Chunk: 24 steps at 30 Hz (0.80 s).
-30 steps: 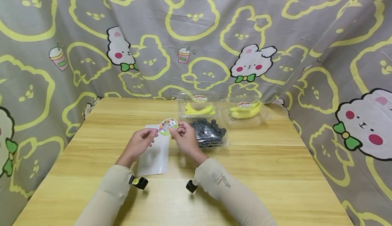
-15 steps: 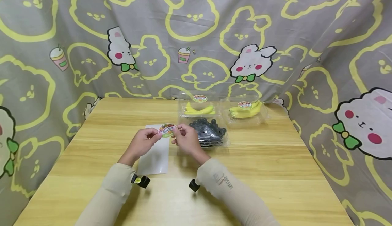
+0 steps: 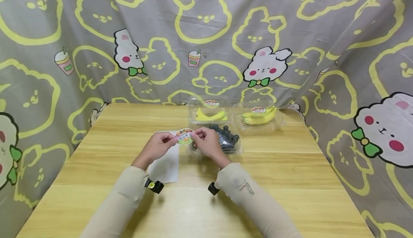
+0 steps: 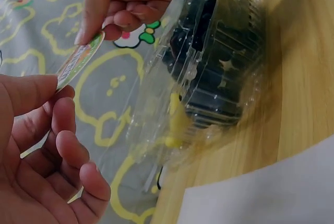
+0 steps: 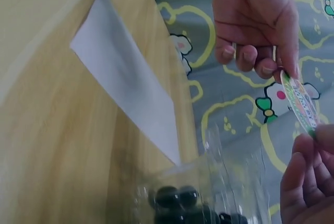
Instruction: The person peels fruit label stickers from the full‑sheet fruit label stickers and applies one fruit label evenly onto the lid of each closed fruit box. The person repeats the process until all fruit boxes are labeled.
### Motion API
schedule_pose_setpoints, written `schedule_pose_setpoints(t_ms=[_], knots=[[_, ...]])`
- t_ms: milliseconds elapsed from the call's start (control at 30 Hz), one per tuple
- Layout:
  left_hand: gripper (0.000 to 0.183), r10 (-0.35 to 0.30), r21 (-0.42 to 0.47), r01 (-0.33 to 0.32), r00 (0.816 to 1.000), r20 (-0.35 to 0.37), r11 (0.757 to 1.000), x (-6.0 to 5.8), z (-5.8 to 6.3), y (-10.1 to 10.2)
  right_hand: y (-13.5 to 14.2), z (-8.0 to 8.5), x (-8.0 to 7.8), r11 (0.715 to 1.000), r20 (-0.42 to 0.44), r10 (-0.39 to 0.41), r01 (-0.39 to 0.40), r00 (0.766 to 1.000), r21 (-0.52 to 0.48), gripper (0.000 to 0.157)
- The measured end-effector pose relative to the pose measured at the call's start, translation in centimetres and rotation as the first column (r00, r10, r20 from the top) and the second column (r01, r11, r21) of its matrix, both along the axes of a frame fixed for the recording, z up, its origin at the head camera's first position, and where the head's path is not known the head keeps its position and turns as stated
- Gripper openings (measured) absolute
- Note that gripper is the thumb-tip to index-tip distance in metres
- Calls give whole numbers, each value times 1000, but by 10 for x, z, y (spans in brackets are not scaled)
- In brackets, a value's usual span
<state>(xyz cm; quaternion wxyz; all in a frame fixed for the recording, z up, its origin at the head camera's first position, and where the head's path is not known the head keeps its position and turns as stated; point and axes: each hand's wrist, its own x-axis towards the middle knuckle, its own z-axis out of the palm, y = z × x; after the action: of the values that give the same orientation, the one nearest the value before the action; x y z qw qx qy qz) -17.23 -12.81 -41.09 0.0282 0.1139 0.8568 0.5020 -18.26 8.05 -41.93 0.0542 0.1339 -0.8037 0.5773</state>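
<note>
A round fruit sticker (image 3: 185,137) with a colourful print is stretched between both hands above the table. My left hand (image 3: 158,147) pinches its left edge between thumb and forefinger. On the opposite edge, my right hand (image 3: 208,143) pinches it the same way; both wrist views show the sticker (image 4: 81,59) held edge-on between the fingertips. Behind and beside the right hand sits a clear plastic box of dark grapes (image 3: 229,139), partly hidden by that hand. Under the left hand lies a white sheet of paper (image 3: 167,166).
Two clear plastic boxes with bananas stand at the back of the table, the left box (image 3: 211,115) and the right box (image 3: 259,117), each with a round sticker on its lid. A patterned curtain (image 3: 155,23) hangs along the table's far edge and sides.
My left hand has come to the sticker and now pinches its left edge, where a second ago only the right hand held it. Both hands have shifted right with it, towards the grape box.
</note>
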Motion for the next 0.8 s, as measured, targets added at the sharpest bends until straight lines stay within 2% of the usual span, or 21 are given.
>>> schedule_pose_setpoints(t_ms=[100,267,500,700,800], knots=[[27,6,-24,-5,1000,25,1000,-4,-1,5,7,1,-3,1000,1,-3,3,1000,22,13],[25,10,-50,-9,1000,29,999,-11,0,15,19,1,-10,995,-2,-7,7,1000,98,15],[25,8,-137,-4,1000,30,991,-21,2,28,34,5,-15,975,25,-31,25,999,221,17],[29,-10,-178,23,997,75,984,-27,8,40,45,6,-20,962,49,-64,49,997,270,16],[31,-14,-190,27,997,71,981,-30,9,46,50,8,-21,953,53,-81,62,995,297,16]])
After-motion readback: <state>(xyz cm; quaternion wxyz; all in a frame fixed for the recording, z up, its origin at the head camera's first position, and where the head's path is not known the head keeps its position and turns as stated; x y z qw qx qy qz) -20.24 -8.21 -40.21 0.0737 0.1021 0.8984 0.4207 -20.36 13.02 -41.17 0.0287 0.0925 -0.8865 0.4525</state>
